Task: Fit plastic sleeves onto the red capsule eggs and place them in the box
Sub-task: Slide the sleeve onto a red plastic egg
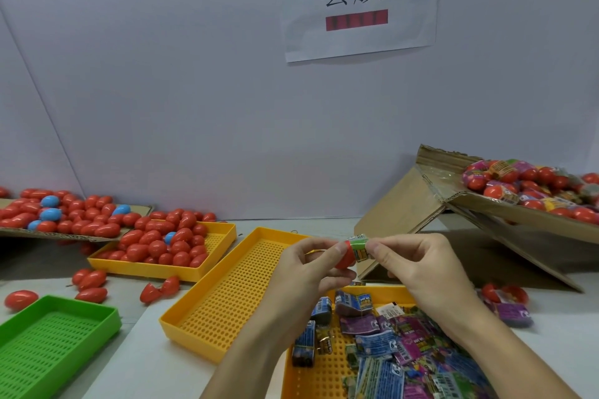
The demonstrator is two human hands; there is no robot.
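Note:
Both hands meet above the table's middle. My left hand grips a red capsule egg between thumb and fingers. My right hand pinches a green printed plastic sleeve that sits partly over the egg's top end. Loose flat sleeves in blue, purple and green fill a yellow tray below my hands. A tilted cardboard box at the right holds several sleeved eggs.
An empty yellow perforated tray lies left of my hands. Another yellow tray and a cardboard sheet behind it carry many red eggs and a few blue ones. A green tray sits front left. Stray eggs lie around.

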